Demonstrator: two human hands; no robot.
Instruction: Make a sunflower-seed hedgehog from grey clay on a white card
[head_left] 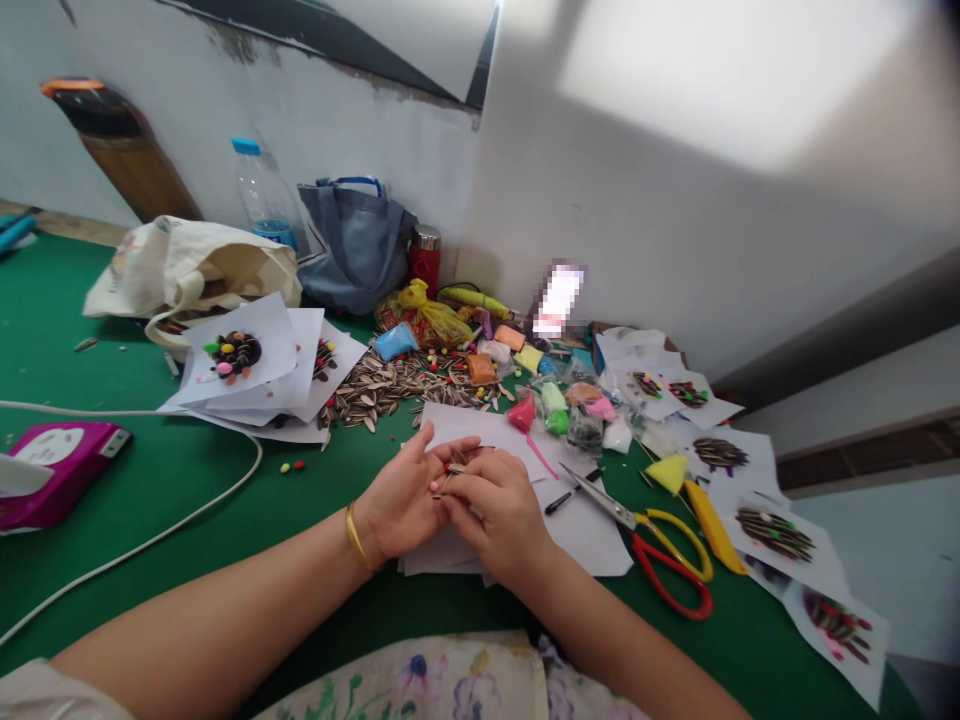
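Left hand [409, 495]: palm up, lightly cupped, fingers spread apart; a few seeds [454, 468] sit in the palm and on the fingers. Right hand [504, 508]: thumb and fingers bunched close together, tips down at those seeds; whether a seed is pinched, can't tell, fingers hide it. The two hands touch or nearly so.

Both are over the paper [592, 545], which shows below the hands and to the right. Pink strip [541, 457] and pen [562, 497] lie on it, just right of the right hand. Scissors [626, 512] farther right, blades on the paper and pointing toward the hands, handles past its edge on the table [300, 500]. Yellow tool [712, 530] beyond the handles. Seed cards [750, 460] line the far right side.

Ahead of the hands: packets [559, 397], crowded past the paper's far edge. Seed pile [375, 388] ahead-left, card stack [236, 375] left of that.

Room: widest stretch of green left of the left hand, out to the cable [244, 475]; two beads [292, 467] lie in it. Right side tighter, scissors handles close to the paper's edge. Floral cloth [435, 685] on the near side, between the forearms.
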